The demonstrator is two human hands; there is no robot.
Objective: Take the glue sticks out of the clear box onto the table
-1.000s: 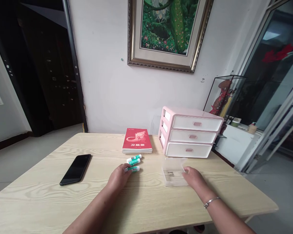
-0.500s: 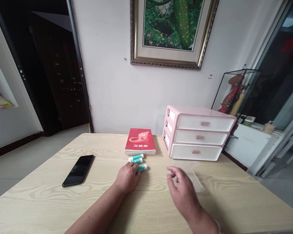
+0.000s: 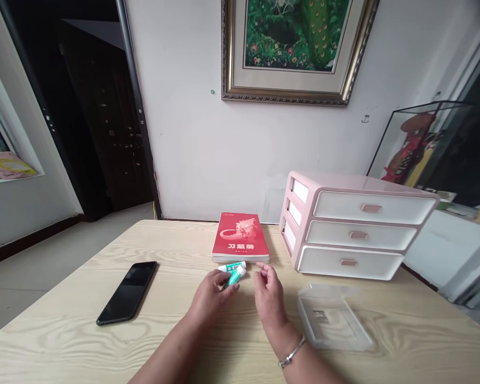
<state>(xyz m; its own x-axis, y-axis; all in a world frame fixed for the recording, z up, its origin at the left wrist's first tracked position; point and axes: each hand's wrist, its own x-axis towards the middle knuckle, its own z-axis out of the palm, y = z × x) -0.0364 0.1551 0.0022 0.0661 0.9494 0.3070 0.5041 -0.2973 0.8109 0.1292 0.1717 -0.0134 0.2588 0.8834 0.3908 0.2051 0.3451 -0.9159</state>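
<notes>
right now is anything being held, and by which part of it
The left hand holds a slim green-and-white cylindrical stick by its near end, the white far end free. The right hand appears to hold nothing.

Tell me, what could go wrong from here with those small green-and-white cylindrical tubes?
The tilted tube in the left hand might slip and roll, having a smooth-looking, rounded body. It could also knock the matching tube lying behind it. The right hand might bump the open, clear plastic box near its wrist.
</notes>
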